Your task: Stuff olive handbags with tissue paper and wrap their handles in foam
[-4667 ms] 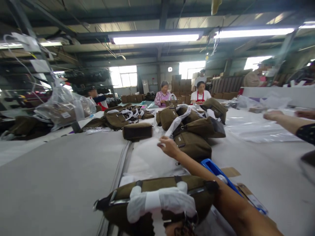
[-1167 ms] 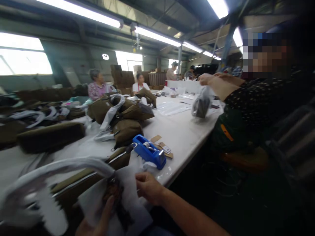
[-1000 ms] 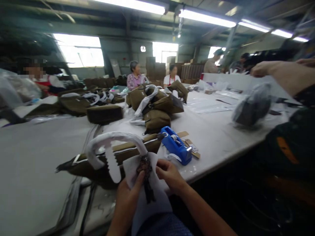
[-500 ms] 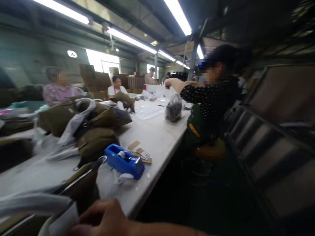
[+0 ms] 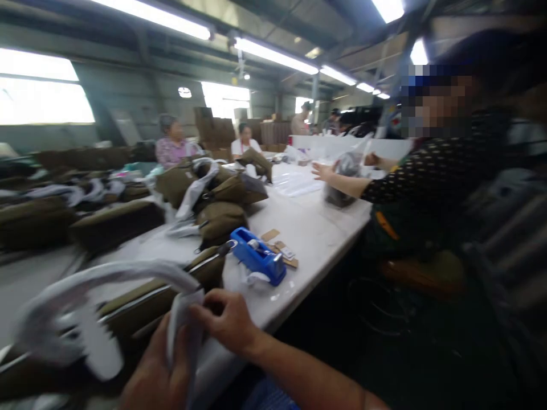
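Observation:
An olive-green bag (image 5: pixel 141 310) with a zipper lies on the table in front of me. Its handle (image 5: pixel 128 273), covered in white wrapping, arches over the bag. My left hand (image 5: pixel 160 364) is closed around the lower right end of this wrapped handle. At the same spot, my right hand (image 5: pixel 231 319) pinches the edge of the white wrapping between thumb and fingers. A blue tape dispenser (image 5: pixel 258 256) stands on the table just beyond my hands. Brown and white tags (image 5: pixel 284 250) lie beside it.
More olive bags (image 5: pixel 222 222) with white-wrapped handles are piled on the white table (image 5: pixel 307 222). At right, a co-worker (image 5: pixel 444 154) in a dotted top handles a plastic-covered dark item (image 5: pixel 342 182). Other people (image 5: pixel 173 142) are across the table. The table's right edge runs diagonally away.
The view has swung left, bringing my left hand and more of the wrapped handle into sight. The co-worker's arms have lowered to the plastic-covered item.

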`<state>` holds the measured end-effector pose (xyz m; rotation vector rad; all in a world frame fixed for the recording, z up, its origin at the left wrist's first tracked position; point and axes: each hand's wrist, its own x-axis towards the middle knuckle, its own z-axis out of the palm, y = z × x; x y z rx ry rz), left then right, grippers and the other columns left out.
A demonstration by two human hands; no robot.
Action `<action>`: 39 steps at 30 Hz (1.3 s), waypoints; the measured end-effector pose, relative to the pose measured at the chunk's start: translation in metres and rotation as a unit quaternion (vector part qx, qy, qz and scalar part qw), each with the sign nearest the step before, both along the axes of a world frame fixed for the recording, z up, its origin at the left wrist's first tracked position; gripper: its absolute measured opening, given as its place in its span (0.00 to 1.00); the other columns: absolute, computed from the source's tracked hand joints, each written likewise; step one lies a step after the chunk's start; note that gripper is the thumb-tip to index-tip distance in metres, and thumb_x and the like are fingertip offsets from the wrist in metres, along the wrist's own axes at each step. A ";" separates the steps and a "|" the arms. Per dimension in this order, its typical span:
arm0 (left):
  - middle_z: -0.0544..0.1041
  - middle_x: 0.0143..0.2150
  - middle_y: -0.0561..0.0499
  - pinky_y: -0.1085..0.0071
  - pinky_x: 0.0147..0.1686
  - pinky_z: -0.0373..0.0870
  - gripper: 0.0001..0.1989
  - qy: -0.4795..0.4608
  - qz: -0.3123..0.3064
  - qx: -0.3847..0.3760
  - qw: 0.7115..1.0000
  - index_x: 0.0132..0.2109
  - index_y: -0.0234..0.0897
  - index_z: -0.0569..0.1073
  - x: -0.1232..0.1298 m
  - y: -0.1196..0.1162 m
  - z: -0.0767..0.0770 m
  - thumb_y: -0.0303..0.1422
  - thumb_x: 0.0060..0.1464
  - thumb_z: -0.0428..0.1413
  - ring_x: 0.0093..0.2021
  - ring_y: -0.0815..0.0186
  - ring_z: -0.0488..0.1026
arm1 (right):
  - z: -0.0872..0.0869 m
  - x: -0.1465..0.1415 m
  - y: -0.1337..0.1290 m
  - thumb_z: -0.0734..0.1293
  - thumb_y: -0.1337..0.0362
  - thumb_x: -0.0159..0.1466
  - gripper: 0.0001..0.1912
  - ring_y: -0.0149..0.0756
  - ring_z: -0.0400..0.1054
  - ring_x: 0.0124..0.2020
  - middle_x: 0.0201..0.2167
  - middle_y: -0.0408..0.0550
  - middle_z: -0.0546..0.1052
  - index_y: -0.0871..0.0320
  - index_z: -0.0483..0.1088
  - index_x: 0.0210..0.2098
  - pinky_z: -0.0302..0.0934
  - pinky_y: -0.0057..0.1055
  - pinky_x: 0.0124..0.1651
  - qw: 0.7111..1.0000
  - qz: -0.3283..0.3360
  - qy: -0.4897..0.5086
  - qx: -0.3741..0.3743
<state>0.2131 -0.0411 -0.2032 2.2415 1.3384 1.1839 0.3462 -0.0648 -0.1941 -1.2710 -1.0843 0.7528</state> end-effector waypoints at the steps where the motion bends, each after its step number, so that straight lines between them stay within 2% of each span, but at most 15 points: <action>1: 0.82 0.49 0.46 0.61 0.39 0.81 0.22 0.031 0.039 0.022 0.999 0.61 0.44 0.74 -0.011 -0.008 0.003 0.44 0.65 0.51 0.46 0.50 0.81 | -0.001 -0.002 -0.001 0.68 0.48 0.63 0.18 0.32 0.61 0.27 0.24 0.39 0.69 0.56 0.73 0.29 0.54 0.30 0.31 1.000 0.004 0.008 -0.002; 2: 0.80 0.52 0.42 0.60 0.44 0.80 0.22 0.059 0.047 0.050 0.996 0.62 0.40 0.74 -0.017 -0.013 0.005 0.42 0.66 0.50 0.50 0.50 0.80 | -0.004 -0.004 -0.001 0.69 0.48 0.63 0.19 0.32 0.60 0.27 0.23 0.40 0.68 0.57 0.72 0.28 0.54 0.30 0.31 1.000 0.008 0.014 -0.002; 4: 0.79 0.50 0.39 0.60 0.46 0.79 0.21 0.077 0.084 0.100 0.989 0.60 0.39 0.76 -0.020 -0.018 0.008 0.42 0.68 0.50 0.49 0.51 0.80 | -0.009 -0.006 0.002 0.69 0.47 0.63 0.20 0.31 0.59 0.26 0.22 0.40 0.67 0.58 0.71 0.27 0.53 0.29 0.30 1.000 0.008 0.015 0.001; 9: 0.80 0.41 0.44 0.68 0.42 0.77 0.17 0.008 0.137 0.131 0.982 0.57 0.37 0.78 -0.012 -0.021 0.012 0.39 0.66 0.56 0.40 0.60 0.80 | -0.015 -0.010 0.001 0.70 0.46 0.63 0.22 0.29 0.58 0.22 0.19 0.39 0.65 0.58 0.68 0.24 0.53 0.27 0.26 1.000 -0.007 -0.001 0.009; 12: 0.81 0.37 0.47 0.72 0.41 0.77 0.12 -0.038 0.121 0.116 0.985 0.50 0.35 0.79 -0.010 -0.028 0.013 0.35 0.63 0.60 0.36 0.64 0.79 | -0.015 -0.011 -0.001 0.70 0.46 0.63 0.24 0.28 0.57 0.21 0.18 0.38 0.64 0.57 0.66 0.23 0.53 0.27 0.25 1.000 -0.019 -0.004 0.010; 15: 0.82 0.40 0.48 0.71 0.44 0.77 0.06 -0.057 0.087 0.119 0.987 0.45 0.37 0.79 -0.009 -0.031 0.012 0.32 0.63 0.60 0.39 0.64 0.80 | -0.017 -0.014 -0.001 0.70 0.46 0.64 0.23 0.28 0.58 0.21 0.17 0.38 0.64 0.57 0.66 0.23 0.53 0.27 0.26 1.000 -0.028 0.001 0.012; 23: 0.83 0.44 0.46 0.68 0.46 0.78 0.09 -0.008 0.077 0.188 0.979 0.49 0.38 0.80 -0.007 -0.029 0.004 0.29 0.65 0.58 0.43 0.61 0.80 | -0.024 -0.026 -0.006 0.70 0.46 0.64 0.22 0.30 0.61 0.19 0.18 0.39 0.67 0.57 0.67 0.25 0.57 0.27 0.24 0.996 -0.036 0.081 0.012; 28: 0.83 0.46 0.45 0.67 0.45 0.80 0.11 0.023 0.068 0.207 0.976 0.52 0.37 0.79 -0.007 -0.033 -0.001 0.29 0.66 0.55 0.44 0.59 0.81 | -0.023 -0.025 -0.012 0.65 0.46 0.69 0.23 0.30 0.62 0.23 0.20 0.40 0.67 0.57 0.66 0.26 0.59 0.28 0.28 0.997 -0.014 0.056 0.056; 32: 0.84 0.45 0.44 0.66 0.46 0.81 0.12 0.012 0.055 0.217 0.975 0.51 0.36 0.80 -0.005 -0.035 -0.001 0.29 0.68 0.53 0.44 0.60 0.82 | -0.019 -0.022 -0.011 0.69 0.47 0.65 0.20 0.31 0.63 0.25 0.22 0.41 0.68 0.57 0.69 0.29 0.60 0.28 0.29 0.998 -0.006 0.042 0.036; 34: 0.84 0.44 0.46 0.68 0.46 0.81 0.12 -0.017 0.025 0.190 0.981 0.50 0.37 0.80 -0.007 -0.035 0.002 0.30 0.68 0.53 0.43 0.61 0.82 | -0.016 -0.018 -0.008 0.70 0.47 0.65 0.21 0.31 0.63 0.24 0.21 0.40 0.67 0.57 0.68 0.28 0.59 0.28 0.28 0.999 -0.004 0.045 0.019; 36: 0.85 0.43 0.48 0.71 0.47 0.80 0.11 -0.056 -0.004 0.131 0.990 0.48 0.38 0.81 -0.013 -0.034 0.009 0.31 0.67 0.54 0.43 0.63 0.83 | -0.013 -0.014 -0.005 0.69 0.46 0.65 0.21 0.30 0.61 0.22 0.19 0.39 0.67 0.58 0.69 0.27 0.58 0.27 0.26 0.999 0.006 0.053 0.008; 39: 0.84 0.45 0.48 0.68 0.50 0.77 0.10 -0.125 0.044 0.016 0.991 0.47 0.40 0.81 -0.025 -0.029 0.020 0.36 0.64 0.57 0.46 0.61 0.81 | -0.010 -0.008 -0.002 0.70 0.45 0.64 0.22 0.29 0.61 0.20 0.19 0.40 0.67 0.59 0.71 0.28 0.57 0.27 0.24 0.996 0.040 0.084 -0.010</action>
